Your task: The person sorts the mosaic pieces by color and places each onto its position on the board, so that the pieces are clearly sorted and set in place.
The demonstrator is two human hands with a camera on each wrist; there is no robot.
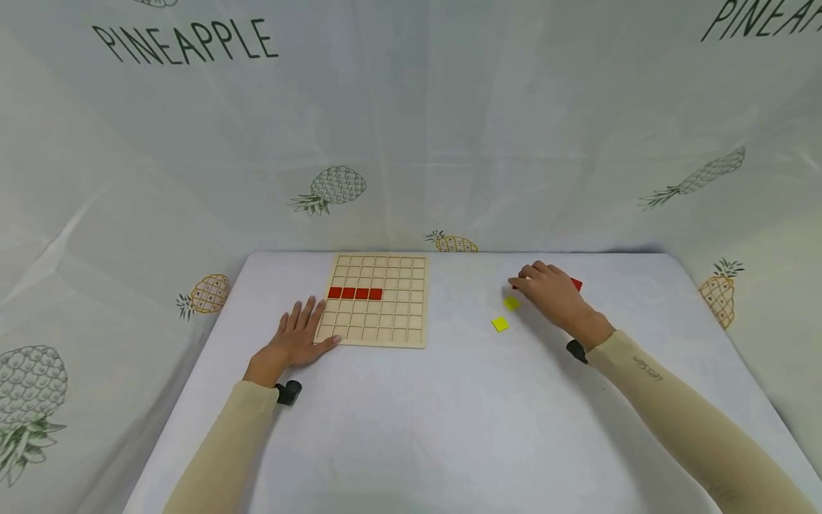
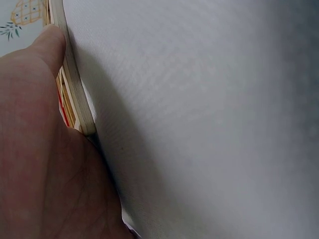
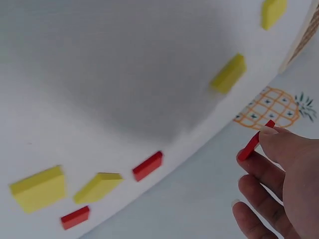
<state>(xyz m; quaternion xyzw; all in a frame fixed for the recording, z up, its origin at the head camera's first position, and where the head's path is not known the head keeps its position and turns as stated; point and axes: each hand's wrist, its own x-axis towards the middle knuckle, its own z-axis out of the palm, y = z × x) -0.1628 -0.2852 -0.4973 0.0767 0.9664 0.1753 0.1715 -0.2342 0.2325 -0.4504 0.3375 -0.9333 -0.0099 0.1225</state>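
My left hand (image 1: pixel 294 345) rests flat with spread fingers at the near left corner of a pale wooden grid board (image 1: pixel 401 321). Its thumb touches the board's near edge (image 2: pixel 76 92) in the left wrist view. A row of red square tiles (image 1: pixel 362 293) lies in the board's squares, starting from the left side. Off to the right, my right hand (image 1: pixel 554 296) pinches a red tile (image 3: pixel 255 143) between thumb and forefinger, the other fingers loosely bent. Two yellow tiles, one nearer (image 1: pixel 500 324) and one farther (image 1: pixel 511 303), lie left of that hand.
Beyond the right hand, more loose tiles lie on the white table (image 1: pixel 411 435), among them a red tile (image 3: pixel 148 166) and a yellow tile (image 3: pixel 39 189). A pineapple-print cloth (image 1: pixel 488 143) hangs behind the table's back edge.
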